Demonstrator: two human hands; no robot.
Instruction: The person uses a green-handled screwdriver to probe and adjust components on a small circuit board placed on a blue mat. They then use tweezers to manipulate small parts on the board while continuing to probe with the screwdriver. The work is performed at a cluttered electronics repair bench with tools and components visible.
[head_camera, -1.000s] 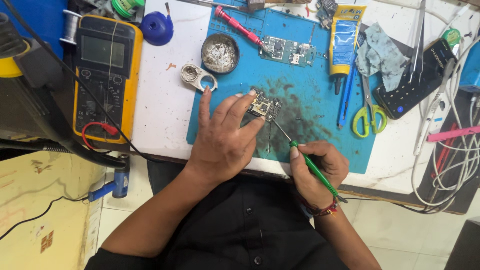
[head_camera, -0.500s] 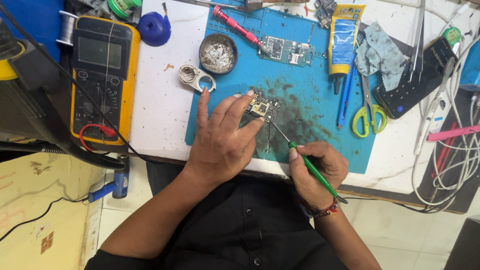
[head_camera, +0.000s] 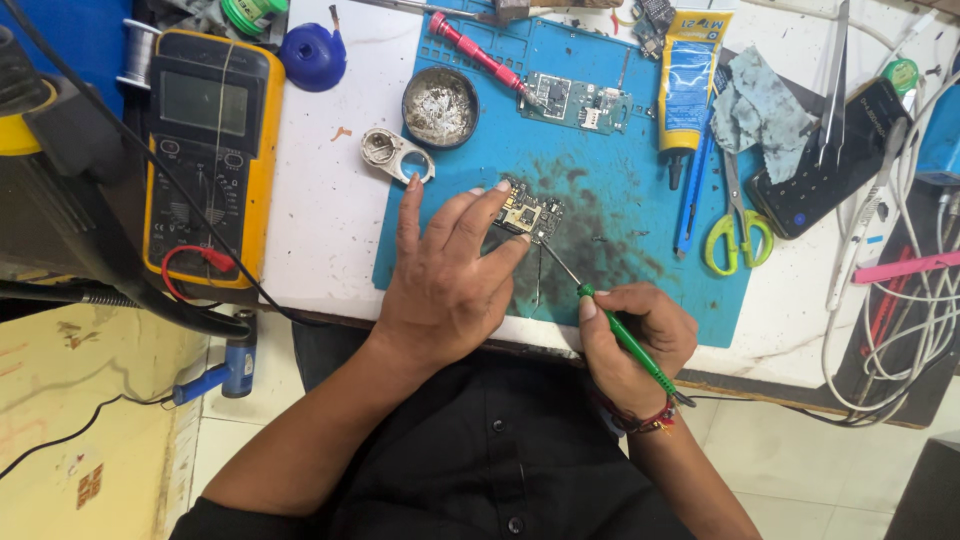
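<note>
A small circuit board (head_camera: 528, 214) lies on the blue work mat (head_camera: 610, 170) near its middle. My left hand (head_camera: 447, 280) rests flat on the mat, fingers spread, with the fingertips pressing on the board's left edge. My right hand (head_camera: 632, 340) grips a green-handled soldering iron (head_camera: 622, 338) like a pen. The iron's thin metal tip reaches up and left to the board's lower right corner.
A yellow multimeter (head_camera: 205, 150) with red and black leads sits at the left. A second circuit board (head_camera: 575, 100), red screwdriver (head_camera: 478, 52), round tin (head_camera: 440, 105), yellow tube (head_camera: 687, 75), green-handled scissors (head_camera: 737, 225), tweezers (head_camera: 832, 75) and a dark phone (head_camera: 830, 160) lie around. White cables (head_camera: 900, 300) pile at the right.
None in the hands or the board; only the view has shifted slightly.
</note>
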